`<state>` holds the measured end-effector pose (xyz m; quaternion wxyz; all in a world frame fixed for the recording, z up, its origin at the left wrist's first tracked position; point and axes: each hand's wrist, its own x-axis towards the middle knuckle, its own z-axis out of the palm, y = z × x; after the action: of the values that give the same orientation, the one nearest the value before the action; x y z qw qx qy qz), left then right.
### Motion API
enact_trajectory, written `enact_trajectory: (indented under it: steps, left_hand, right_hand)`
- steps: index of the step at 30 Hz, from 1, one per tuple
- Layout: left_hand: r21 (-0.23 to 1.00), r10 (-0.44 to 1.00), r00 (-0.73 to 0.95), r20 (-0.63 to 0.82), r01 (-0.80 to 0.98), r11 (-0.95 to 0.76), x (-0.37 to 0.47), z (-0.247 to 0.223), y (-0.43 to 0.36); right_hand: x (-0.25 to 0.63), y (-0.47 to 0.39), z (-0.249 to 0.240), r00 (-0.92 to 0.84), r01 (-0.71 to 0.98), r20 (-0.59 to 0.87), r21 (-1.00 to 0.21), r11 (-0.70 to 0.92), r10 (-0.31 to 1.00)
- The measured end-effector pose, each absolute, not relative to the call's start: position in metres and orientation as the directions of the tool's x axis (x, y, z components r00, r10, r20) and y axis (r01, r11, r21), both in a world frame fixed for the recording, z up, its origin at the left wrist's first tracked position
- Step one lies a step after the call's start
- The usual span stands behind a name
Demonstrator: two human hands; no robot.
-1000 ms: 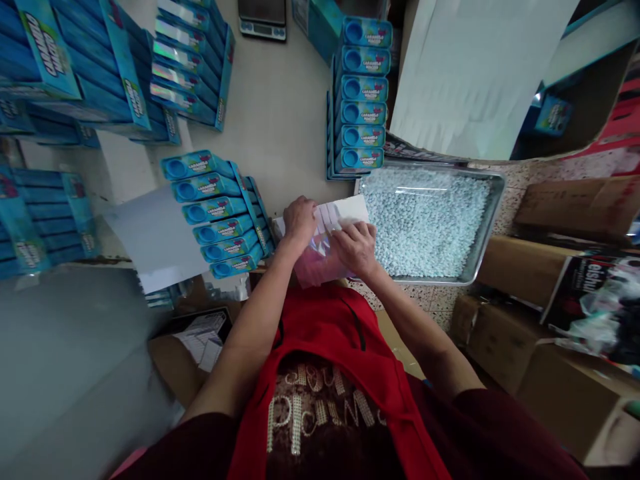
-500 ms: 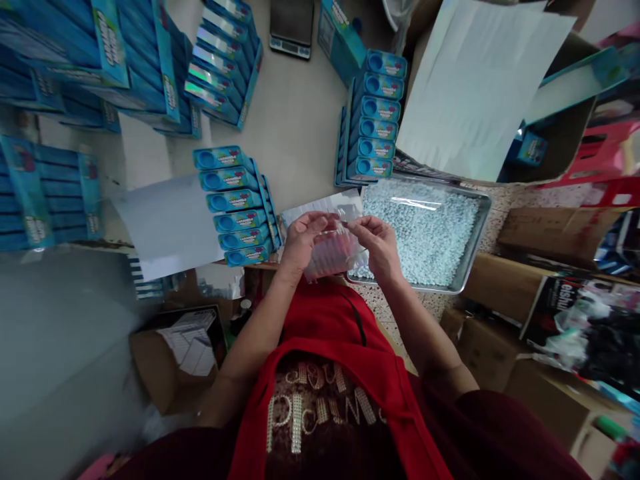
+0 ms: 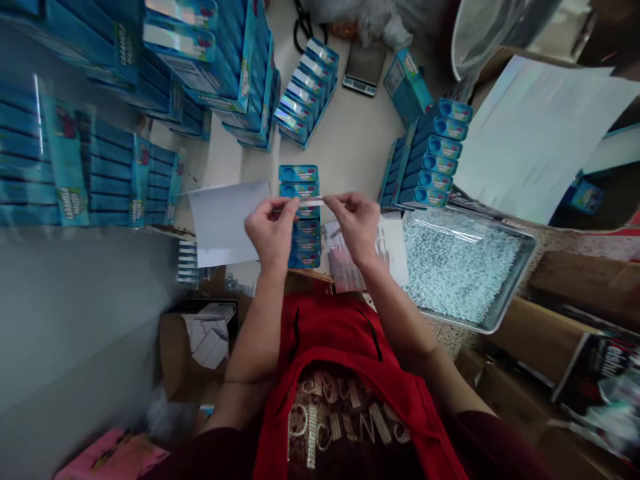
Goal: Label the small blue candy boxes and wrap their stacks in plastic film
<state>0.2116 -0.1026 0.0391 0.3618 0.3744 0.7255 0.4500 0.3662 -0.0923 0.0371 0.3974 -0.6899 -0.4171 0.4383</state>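
Between my two hands, a thin clear strip [image 3: 312, 201] is stretched level over a row of blue candy boxes [image 3: 305, 244]. My left hand [image 3: 273, 229] pinches its left end, and my right hand [image 3: 354, 223] pinches its right end. The boxes lie directly under the strip and partly behind my left fingers. Below my right hand, clear plastic packaging with a pinkish part [image 3: 345, 267] rests at the table's front edge. To the right of it stands a metal tray [image 3: 493, 328] of small pale blue pieces.
Stacks of blue boxes [image 3: 220, 73] fill the left and back left. A small scale [image 3: 364, 70] and scissors [image 3: 304, 28] lie at the back. More blue boxes [image 3: 434, 157] stand right of centre. White paper [image 3: 227, 223] lies left, beside my left hand.
The view has shifted left. Both hands have moved from above the clear packaging to above the row of blue boxes, with the thin strip now pulled out between them.
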Motion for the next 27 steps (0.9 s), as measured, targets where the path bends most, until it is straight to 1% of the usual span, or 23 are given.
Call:
enact_trajectory:
  steps: [4, 7, 10, 13, 22, 25, 27]
  left_hand:
    - [0.912, 0.88, -0.425, -0.213, 0.235, 0.335, 0.172, 0.023, -0.052]
    - [0.91, 0.884, -0.383, -0.269, 0.2, 0.363, 0.159, 0.014, -0.028]
    - [0.908, 0.876, -0.342, -0.339, 0.126, 0.4, 0.155, 0.009, -0.019]
    - [0.905, 0.868, -0.326, -0.375, 0.076, 0.419, 0.154, 0.008, -0.02]
    - [0.9, 0.861, -0.312, -0.401, 0.043, 0.435, 0.154, 0.004, -0.024]
    - [0.897, 0.854, -0.304, -0.422, -0.005, 0.442, 0.155, -0.005, -0.025]
    - [0.884, 0.838, -0.294, -0.459, -0.063, 0.462, 0.156, -0.014, -0.025]
  right_hand:
    - [0.328, -0.049, 0.025, 0.252, 0.426, -0.246, -0.84, -0.336, 0.936]
    - [0.317, -0.03, 0.02, 0.261, 0.504, -0.245, -0.79, -0.348, 0.934]
    - [0.313, -0.023, 0.02, 0.254, 0.525, -0.253, -0.775, -0.352, 0.934]
    - [0.312, -0.022, 0.021, 0.261, 0.524, -0.282, -0.762, -0.381, 0.923]
    - [0.311, -0.02, 0.025, 0.263, 0.558, -0.318, -0.72, -0.412, 0.911]
    - [0.315, -0.016, 0.022, 0.279, 0.586, -0.318, -0.691, -0.423, 0.906]
    - [0.32, -0.013, 0.016, 0.307, 0.569, -0.311, -0.698, -0.435, 0.9]
